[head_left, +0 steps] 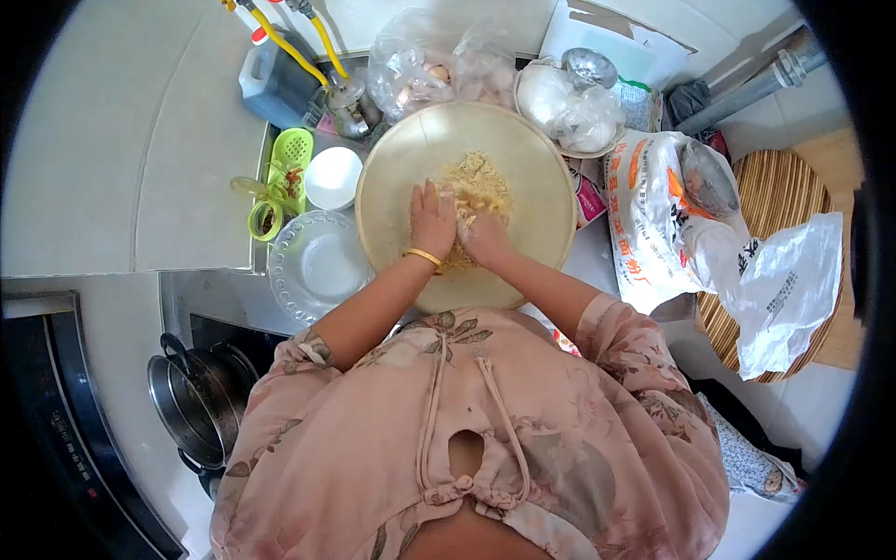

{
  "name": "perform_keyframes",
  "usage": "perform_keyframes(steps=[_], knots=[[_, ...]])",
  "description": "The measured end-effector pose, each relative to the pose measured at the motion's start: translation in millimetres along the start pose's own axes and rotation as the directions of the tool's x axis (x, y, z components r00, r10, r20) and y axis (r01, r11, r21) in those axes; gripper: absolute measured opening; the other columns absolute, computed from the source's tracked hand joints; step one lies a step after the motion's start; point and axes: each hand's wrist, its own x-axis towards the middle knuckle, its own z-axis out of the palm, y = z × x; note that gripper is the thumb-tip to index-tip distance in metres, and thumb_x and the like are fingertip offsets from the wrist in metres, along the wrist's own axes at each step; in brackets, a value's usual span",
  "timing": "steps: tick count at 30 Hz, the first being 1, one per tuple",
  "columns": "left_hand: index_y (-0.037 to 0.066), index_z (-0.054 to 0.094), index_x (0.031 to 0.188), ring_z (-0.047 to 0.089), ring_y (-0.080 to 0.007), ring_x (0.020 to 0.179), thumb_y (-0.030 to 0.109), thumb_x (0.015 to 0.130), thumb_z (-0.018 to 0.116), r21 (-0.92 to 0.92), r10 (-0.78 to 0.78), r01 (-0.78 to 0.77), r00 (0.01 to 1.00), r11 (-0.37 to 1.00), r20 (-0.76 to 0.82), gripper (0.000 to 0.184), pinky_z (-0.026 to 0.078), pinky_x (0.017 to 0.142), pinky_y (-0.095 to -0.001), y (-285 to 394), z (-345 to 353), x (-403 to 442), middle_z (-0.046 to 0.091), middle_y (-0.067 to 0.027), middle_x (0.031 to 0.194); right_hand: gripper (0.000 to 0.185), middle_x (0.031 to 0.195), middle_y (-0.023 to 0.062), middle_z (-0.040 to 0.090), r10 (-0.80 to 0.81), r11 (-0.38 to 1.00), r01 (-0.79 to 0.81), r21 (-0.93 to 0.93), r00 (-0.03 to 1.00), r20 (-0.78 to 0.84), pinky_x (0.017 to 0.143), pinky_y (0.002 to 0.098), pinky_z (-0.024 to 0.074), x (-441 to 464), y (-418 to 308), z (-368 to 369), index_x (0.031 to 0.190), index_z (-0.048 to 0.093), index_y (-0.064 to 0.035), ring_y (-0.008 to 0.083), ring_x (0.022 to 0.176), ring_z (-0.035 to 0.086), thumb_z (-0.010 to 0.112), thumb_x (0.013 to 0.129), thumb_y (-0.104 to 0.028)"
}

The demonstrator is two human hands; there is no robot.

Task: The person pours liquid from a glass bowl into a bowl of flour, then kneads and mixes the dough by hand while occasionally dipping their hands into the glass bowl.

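Observation:
A wide cream-coloured basin (399,154) stands before me with crumbly yellow dough (474,175) in its middle. My left hand (432,224), with a yellow bangle at the wrist, lies along the left side of the dough, its fingers stretched out. Just to its right, my right hand (487,239) has its fingers curled into the dough, and their tips are partly hidden in the crumbs. The two hands are close together at the thumbs.
Left of the basin are a clear glass bowl (313,266), a white bowl (333,178) and a green container (293,154). A plastic bag (425,70) sits behind it. To the right are a printed flour sack (644,210) and a round striped board (779,187). A dark pot (210,401) stands lower left.

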Motion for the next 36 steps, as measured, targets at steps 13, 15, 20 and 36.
perform_keyframes(steps=[13,15,20,36], knots=[[0.003,0.050,0.119,0.043,-0.0352,0.115,0.035,0.091,0.037,0.104,-0.173,0.188,0.975,0.977,-0.137,0.044,0.031,0.099,-0.0439,11.7,12.4,8.8,0.047,-0.0196,0.124,0.031,0.092,0.0213,0.058,-0.175,0.968,0.164,-0.191,0.983,-0.047,0.076,0.0458,0.0433,48.8,10.2,18.3,0.102,0.053,-0.0059,0.0375,0.089,0.056,0.055,0.078,-0.025],[0.004,0.053,0.117,0.045,-0.0357,0.112,0.035,0.092,0.037,0.154,-0.166,0.193,0.971,0.969,-0.169,0.043,0.032,0.097,-0.0439,11.2,16.8,19.7,0.050,-0.0206,0.119,0.029,0.090,0.0200,0.059,-0.200,0.961,0.171,-0.216,0.972,-0.121,0.075,0.0449,0.0435,63.7,14.2,22.0,0.098,0.054,-0.0058,0.0363,0.088,0.057,0.054,0.078,-0.027],[0.009,0.049,0.122,0.045,-0.0382,0.110,0.040,0.090,0.036,0.253,-0.293,0.300,0.954,0.920,-0.067,0.046,0.033,0.095,-0.0483,18.0,9.2,38.2,0.049,-0.0170,0.122,0.032,0.092,0.0190,0.060,-0.215,0.957,0.163,-0.242,0.955,-0.207,0.073,0.0426,0.0451,76.6,10.0,16.0,0.096,0.056,-0.0062,0.0357,0.089,0.057,0.053,0.079,-0.033],[-0.006,0.058,0.098,0.049,-0.0415,0.100,0.029,0.090,0.047,-0.326,0.017,0.011,0.997,0.945,0.081,0.037,0.038,0.089,-0.0432,27.2,-74.6,-54.6,0.051,-0.0279,0.111,0.038,0.098,0.0166,0.060,-0.211,0.883,0.287,-0.372,0.949,0.233,0.083,0.0491,0.0402,-24.6,-42.6,-4.8,0.105,0.053,-0.0077,0.0339,0.096,0.057,0.062,0.072,-0.025]])
